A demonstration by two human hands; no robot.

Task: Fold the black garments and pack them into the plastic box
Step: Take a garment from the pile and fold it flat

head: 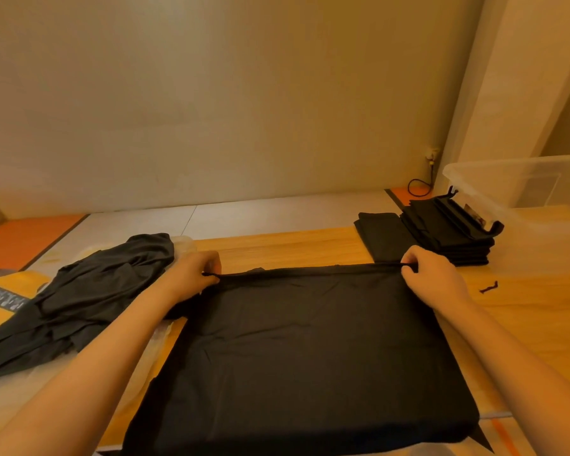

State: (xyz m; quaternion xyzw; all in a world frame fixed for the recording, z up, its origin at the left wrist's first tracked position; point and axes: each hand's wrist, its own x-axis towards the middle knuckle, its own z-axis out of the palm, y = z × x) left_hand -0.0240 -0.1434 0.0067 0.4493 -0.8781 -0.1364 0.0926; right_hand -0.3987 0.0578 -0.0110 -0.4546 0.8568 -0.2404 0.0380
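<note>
A black garment (pixel 303 350) lies spread flat on the wooden table (pixel 293 245) in front of me. My left hand (pixel 195 269) pinches its far left corner, and my right hand (pixel 433 274) pinches its far right corner, with the far edge stretched taut between them. A stack of folded black garments (pixel 441 235) sits at the back right, next to the clear plastic box (pixel 524 192). A heap of unfolded black garments (pixel 89 291) lies on the left.
A small black scrap (pixel 489 287) lies on the table right of my right hand. Crinkled clear plastic wrapping (pixel 145 366) sits under the left heap. A black cable (pixel 420 187) runs to a wall socket behind the table. The wall stands close behind.
</note>
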